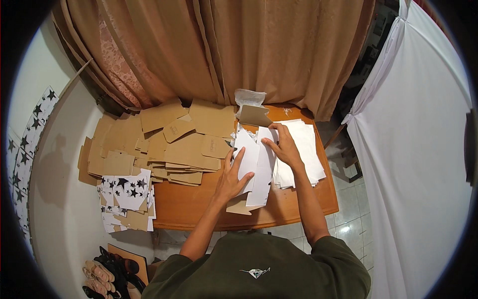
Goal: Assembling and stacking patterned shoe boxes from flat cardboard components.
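In front of me lies a white paper sheet (247, 158) with a folded-over strip (262, 172) along its right side. Small dark marks show at its edges. My left hand (233, 178) rests on the sheet's left part, fingers spread and thumb pointing across it. At the upper right edge, my right hand (285, 148) grips the folded strip, with the thumb on top and the other fingers bent around the edge. A piece of brown cardboard (240, 206) pokes out beneath the sheet's near end.
Brown cardboard pieces (186, 152) are heaped on the table's left. Star-patterned pieces (124, 194) lie at the near left corner. White sheets (301, 149) are stacked at right. Behind the work stand a cardboard flap (255, 116) and clear plastic (249, 97). Brown curtains (269, 55) border the far side.
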A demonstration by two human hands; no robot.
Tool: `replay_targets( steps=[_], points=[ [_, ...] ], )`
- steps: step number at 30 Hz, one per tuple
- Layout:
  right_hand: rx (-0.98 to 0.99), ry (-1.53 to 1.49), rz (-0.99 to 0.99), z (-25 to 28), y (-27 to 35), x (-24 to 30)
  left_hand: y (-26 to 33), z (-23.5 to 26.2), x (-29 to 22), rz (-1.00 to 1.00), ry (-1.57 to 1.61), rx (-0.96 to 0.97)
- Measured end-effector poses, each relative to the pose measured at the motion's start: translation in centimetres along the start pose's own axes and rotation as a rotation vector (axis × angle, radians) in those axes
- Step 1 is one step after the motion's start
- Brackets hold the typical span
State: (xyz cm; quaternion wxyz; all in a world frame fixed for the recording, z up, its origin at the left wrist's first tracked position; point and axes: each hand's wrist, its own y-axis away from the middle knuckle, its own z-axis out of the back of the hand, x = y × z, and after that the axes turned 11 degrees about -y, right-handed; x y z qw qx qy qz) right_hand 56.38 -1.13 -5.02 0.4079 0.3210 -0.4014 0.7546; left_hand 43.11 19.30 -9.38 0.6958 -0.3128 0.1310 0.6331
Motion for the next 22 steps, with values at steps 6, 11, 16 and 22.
replay_targets(
  steps=[6,11,16,22],
  points=[
    [0.066,-0.071,0.025,1.1,-0.7,-2.3,-0.3,0.1,0.1,-0.052,0.043,-0.042],
    [0.133,-0.125,-0.028,2.0,-0.9,-1.7,-0.3,0.1,0.5,-0.055,0.042,-0.069],
    [0.182,-0.170,-0.024,2.9,-1.1,-2.8,-0.5,0.3,0.9,-0.102,0.001,-0.104],
    [0.131,-0.077,0.030,2.1,-0.9,-1.5,-0.9,1.0,0.9,-0.063,0.050,-0.106]
  ],
)
